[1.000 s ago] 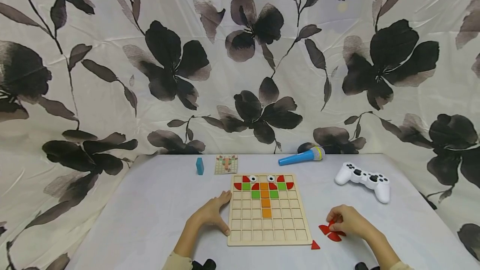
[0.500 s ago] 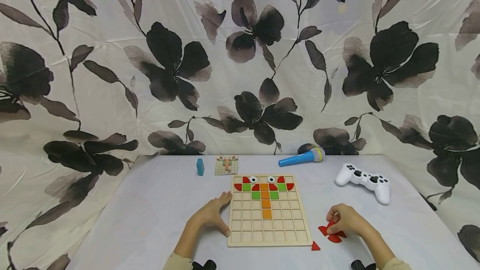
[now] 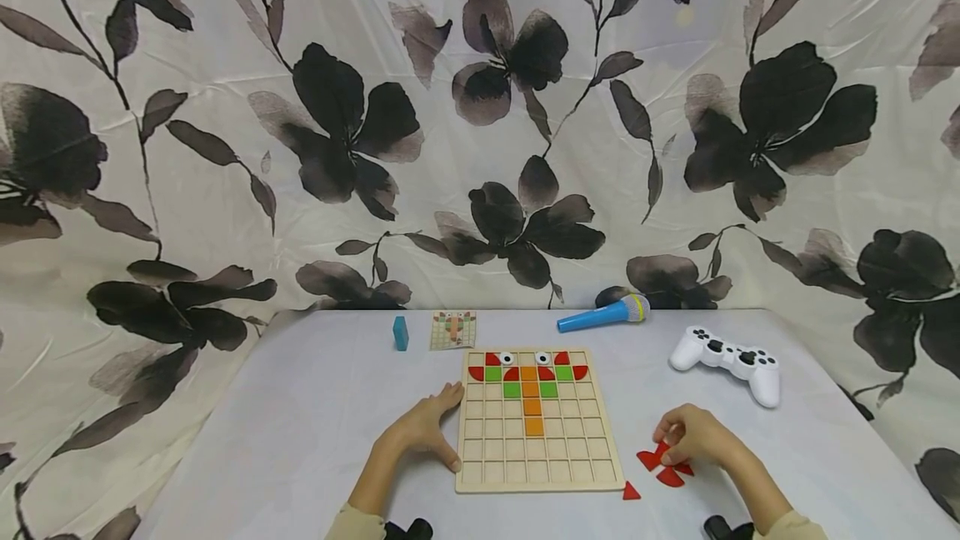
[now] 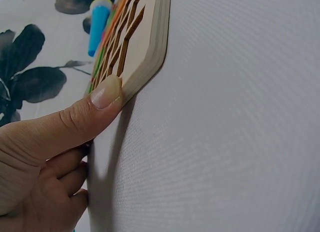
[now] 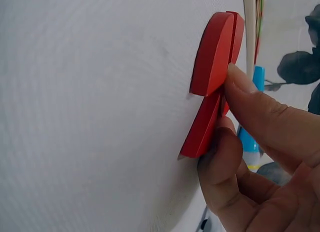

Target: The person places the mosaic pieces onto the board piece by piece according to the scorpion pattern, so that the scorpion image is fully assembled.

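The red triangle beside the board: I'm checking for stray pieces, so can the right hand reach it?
Probably yes: the red triangle lies near the right hand, with only low red pieces between, though its fingers are busy at those.

red wedges (image 3: pixel 670 478) lie clustered right of the flat, partly filled grid board (image 3: pixel 552 447)
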Motion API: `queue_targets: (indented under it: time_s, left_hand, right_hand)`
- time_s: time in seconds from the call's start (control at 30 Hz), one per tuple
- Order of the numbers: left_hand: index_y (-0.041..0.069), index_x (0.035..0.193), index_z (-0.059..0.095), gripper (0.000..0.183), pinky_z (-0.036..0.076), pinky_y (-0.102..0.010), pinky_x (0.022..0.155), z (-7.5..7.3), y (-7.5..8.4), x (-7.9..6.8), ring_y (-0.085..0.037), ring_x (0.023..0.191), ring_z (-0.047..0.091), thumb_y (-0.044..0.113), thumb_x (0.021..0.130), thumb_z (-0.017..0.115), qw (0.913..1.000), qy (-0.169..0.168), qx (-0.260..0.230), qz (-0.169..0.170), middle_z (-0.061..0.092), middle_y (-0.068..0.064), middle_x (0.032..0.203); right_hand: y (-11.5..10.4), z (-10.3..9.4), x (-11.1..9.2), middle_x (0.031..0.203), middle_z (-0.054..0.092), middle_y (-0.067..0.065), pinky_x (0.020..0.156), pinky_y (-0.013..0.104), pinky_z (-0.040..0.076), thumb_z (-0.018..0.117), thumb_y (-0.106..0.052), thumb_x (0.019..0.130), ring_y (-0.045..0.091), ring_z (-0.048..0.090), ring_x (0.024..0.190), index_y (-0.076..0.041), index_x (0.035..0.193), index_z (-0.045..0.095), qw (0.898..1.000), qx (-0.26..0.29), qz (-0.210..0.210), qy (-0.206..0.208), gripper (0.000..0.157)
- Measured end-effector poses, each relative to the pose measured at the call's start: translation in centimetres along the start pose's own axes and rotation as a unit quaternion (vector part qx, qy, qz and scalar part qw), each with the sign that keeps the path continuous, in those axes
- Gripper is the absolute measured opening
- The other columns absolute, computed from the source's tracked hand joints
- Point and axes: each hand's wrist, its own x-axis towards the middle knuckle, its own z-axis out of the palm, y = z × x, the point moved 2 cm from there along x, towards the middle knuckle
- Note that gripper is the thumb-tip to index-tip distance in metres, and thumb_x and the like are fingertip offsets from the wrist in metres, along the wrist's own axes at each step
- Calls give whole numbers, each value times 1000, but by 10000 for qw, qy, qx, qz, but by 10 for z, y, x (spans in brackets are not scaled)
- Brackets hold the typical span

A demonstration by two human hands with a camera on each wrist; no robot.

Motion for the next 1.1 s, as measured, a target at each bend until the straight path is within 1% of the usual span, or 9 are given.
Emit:
queue_targets:
  time_s: [0.13, 0.27, 0.4, 0.5, 0.6, 0.8, 0.93, 1.0, 1.1]
  left_hand:
    - [-5, 143, 32, 114, 16, -57, 112, 0, 0, 0, -40, 140, 19, 21, 50, 92, 10000, 4, 58, 25, 26, -23, 150]
    - [-5, 143, 32, 114, 16, -57, 112, 0, -1, 1, -40, 140, 19, 21, 50, 92, 9999, 6, 101, 6, 26, -23, 150]
    - [-4, 143, 32, 114, 16, -59, 112, 1, -2, 0, -41, 140, 20, 21, 50, 92, 10000, 7, 83, -23, 26, -23, 151]
    - [-4, 143, 32, 114, 16, -59, 111, 1, -2, 0, -41, 139, 20, 21, 50, 92, 10000, 6, 52, -16, 25, -23, 151]
    - [-4, 143, 33, 114, 16, -59, 111, 0, -2, 0, -41, 139, 20, 20, 50, 92, 10000, 20, 34, -45, 25, -23, 151]
    - [-3, 143, 33, 113, 16, -58, 112, 1, -2, 0, -41, 140, 19, 21, 50, 92, 10000, 7, 45, -79, 25, -22, 151]
    - [-4, 144, 32, 114, 15, -59, 112, 1, -3, 0, -41, 140, 19, 21, 50, 92, 10000, -8, 55, -44, 25, -22, 151]
    - [-4, 144, 32, 114, 15, -59, 112, 1, -3, 0, -41, 140, 19, 22, 50, 92, 10000, 1, 73, -32, 25, -23, 151]
    - [-4, 143, 32, 114, 15, -59, 112, 1, -3, 0, -41, 140, 19, 22, 50, 92, 10000, 23, 72, -12, 25, -23, 151]
  right_hand:
    - [2, -2, 3, 64, 54, 3, 55, 28, 43, 80, 1, 66, 15, 50, 60, -2, 82, 66, 9995, -44, 304, 55, 21]
    - [6, -5, 5, 66, 55, 3, 56, 27, 44, 78, -1, 69, 15, 51, 60, -2, 82, 64, 9986, -164, 412, 295, 18]
    - [9, -8, 7, 66, 54, 2, 58, 28, 44, 78, -1, 69, 15, 50, 63, -1, 77, 63, 9979, -336, 246, 488, 17]
    - [10, -9, 8, 67, 54, 2, 59, 28, 44, 79, -1, 67, 16, 49, 65, -2, 76, 62, 9980, -371, 193, 473, 19]
    - [10, -9, 12, 68, 54, 2, 59, 28, 45, 79, 0, 67, 16, 50, 65, -2, 78, 62, 9990, -213, 120, 363, 20]
    - [9, -11, 20, 65, 52, 1, 55, 25, 44, 79, 2, 66, 14, 51, 61, 1, 77, 64, 9996, 54, -292, -2, 18]
    - [1, -12, 27, 62, 55, 0, 54, 25, 47, 75, 2, 71, 13, 52, 59, 1, 76, 65, 9983, 199, -464, -299, 11]
    - [-4, -12, 33, 64, 58, 1, 54, 26, 48, 73, 1, 74, 13, 53, 60, 2, 77, 65, 9968, 312, -661, -310, 8]
    - [-13, -11, 43, 72, 62, 5, 58, 24, 50, 69, -1, 79, 15, 56, 67, 5, 82, 65, 9931, 604, -1000, -140, 9]
